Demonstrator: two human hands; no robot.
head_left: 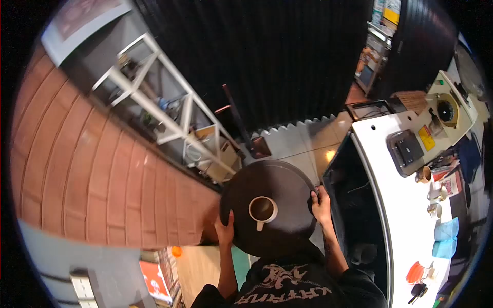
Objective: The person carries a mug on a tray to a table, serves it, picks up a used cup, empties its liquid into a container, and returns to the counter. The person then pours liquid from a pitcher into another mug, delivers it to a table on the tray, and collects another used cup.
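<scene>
I carry a round black tray [280, 185] level in front of my chest. A white cup [262, 209] with dark coffee stands near the tray's middle, its handle toward me. My left hand [225, 229] grips the tray's left rim, thumb on top. My right hand [321, 202] grips the right rim. Both forearms reach up from my black printed shirt [298, 287].
A white counter [395, 205] runs along the right with several cups, a black device [408, 149] and blue and orange items. A brick wall [97, 179] with a white-framed window [164, 110] is on the left. A dark corrugated shutter [267, 56] and tiled floor [303, 141] lie ahead.
</scene>
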